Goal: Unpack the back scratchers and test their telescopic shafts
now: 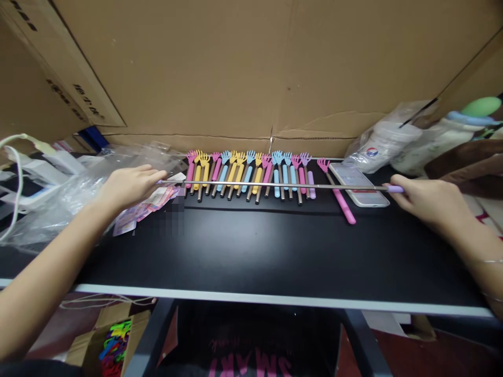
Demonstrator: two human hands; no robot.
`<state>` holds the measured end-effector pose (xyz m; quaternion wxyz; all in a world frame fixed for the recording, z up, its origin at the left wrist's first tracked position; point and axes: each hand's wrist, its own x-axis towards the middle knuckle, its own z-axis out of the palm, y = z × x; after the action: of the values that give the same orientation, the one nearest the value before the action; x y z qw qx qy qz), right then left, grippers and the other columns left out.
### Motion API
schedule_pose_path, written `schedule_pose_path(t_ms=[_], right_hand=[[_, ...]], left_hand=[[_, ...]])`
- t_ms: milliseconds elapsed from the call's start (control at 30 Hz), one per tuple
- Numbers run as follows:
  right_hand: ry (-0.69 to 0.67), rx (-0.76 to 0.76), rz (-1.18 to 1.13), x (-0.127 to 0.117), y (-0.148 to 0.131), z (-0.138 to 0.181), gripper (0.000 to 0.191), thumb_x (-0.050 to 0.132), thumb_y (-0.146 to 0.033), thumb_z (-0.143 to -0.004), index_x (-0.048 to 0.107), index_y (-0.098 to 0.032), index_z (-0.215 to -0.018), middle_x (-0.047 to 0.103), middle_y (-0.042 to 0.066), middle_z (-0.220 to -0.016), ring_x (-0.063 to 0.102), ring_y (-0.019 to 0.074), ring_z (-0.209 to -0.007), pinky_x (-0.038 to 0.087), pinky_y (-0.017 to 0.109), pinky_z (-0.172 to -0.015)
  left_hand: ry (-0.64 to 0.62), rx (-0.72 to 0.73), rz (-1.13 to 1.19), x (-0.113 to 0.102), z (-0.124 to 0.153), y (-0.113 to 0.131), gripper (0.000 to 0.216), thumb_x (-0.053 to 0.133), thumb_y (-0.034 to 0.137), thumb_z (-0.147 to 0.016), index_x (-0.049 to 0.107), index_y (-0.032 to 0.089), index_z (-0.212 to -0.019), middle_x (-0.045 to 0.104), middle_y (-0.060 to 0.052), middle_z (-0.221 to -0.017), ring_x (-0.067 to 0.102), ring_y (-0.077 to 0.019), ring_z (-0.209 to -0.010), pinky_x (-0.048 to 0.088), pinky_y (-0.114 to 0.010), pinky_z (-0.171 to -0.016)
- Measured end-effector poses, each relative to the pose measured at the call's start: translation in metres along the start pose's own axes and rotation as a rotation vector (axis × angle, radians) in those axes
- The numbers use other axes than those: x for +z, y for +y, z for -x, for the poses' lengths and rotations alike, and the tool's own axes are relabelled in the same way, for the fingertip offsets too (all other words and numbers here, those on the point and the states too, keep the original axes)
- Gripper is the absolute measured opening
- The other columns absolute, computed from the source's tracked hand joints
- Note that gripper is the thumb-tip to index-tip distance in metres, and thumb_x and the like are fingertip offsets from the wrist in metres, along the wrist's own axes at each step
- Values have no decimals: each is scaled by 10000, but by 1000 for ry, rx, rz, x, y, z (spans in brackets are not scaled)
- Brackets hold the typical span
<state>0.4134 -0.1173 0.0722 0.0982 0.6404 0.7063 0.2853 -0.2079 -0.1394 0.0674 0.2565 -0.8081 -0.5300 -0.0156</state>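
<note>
A telescopic back scratcher (pixel 255 184) is stretched out long and level above the black table, its thin metal rod running between both hands. My left hand (pixel 131 186) is closed around its left end, hiding the head. At the other end, my right hand (pixel 426 201) grips the purple handle. Behind the rod lies a row of short back scratchers (pixel 239 175) with pink, yellow, blue and purple claw heads and handles. One pink back scratcher (pixel 341 198) lies apart from the row, slanting toward the right.
A phone (pixel 363 186) lies near my right hand, with a bagged cup (pixel 387 141) behind it. On the left are colourful cards (pixel 147 209), plastic bags (pixel 58 209) and white chargers (pixel 58 170). Cardboard walls (pixel 236 68) stand behind; a box of colourful pieces (pixel 113 345) sits below.
</note>
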Motion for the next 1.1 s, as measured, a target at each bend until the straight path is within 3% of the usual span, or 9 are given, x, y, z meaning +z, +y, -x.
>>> schedule_pose_path(t_ms=[100,233,400,533,800,967,1100], right_hand=[[-46,-7,-19,-9,-8,-1,242,408,-362,-907,577,-191,-875,686,126,-811,553,184,-645,190,265,-530],[-40,-41,-39,-37,-39,3,265,407,-359,-905,607,-188,-940,698,127,-825,561,183,-658,177,267,-530],[17,-160,-129,-78,-105,12,287,376,-379,-919,614,-220,-950,698,75,-740,590,184,-633,156,262,-522],[70,-238,-195,-96,-146,13,260,370,-331,-923,591,-217,-998,706,67,-741,620,199,-632,159,269,-526],[47,-317,-285,-126,-179,25,231,381,-334,-942,575,-210,-966,706,46,-724,632,187,-596,135,277,-493],[143,-305,-295,-130,-179,30,291,359,-374,-950,590,-202,-907,701,51,-694,602,162,-545,117,270,-484],[151,-213,-215,-108,-146,21,307,347,-377,-933,599,-208,-884,684,60,-675,569,160,-537,110,257,-496]], left_hand=[[-36,62,-111,-5,-3,8,294,296,191,-956,589,176,-957,556,-15,-769,517,-141,-691,243,-237,-530],[34,160,-132,-11,-17,31,269,345,241,-932,603,180,-881,589,-48,-732,551,-178,-671,307,-253,-520],[130,224,-56,-32,-41,91,215,396,202,-897,609,180,-872,618,-60,-715,589,-193,-684,336,-252,-503],[89,248,-2,-57,-56,133,208,406,135,-886,610,167,-859,603,-51,-674,585,-175,-631,311,-233,-478],[68,256,118,-73,-58,179,136,477,107,-871,602,161,-873,618,-46,-675,618,-188,-679,306,-239,-472],[83,245,169,-73,-55,182,124,481,167,-896,600,170,-863,621,-35,-669,614,-190,-672,297,-244,-470],[139,210,140,-56,-54,146,159,456,193,-902,605,179,-849,639,-46,-712,601,-183,-680,296,-249,-482]])
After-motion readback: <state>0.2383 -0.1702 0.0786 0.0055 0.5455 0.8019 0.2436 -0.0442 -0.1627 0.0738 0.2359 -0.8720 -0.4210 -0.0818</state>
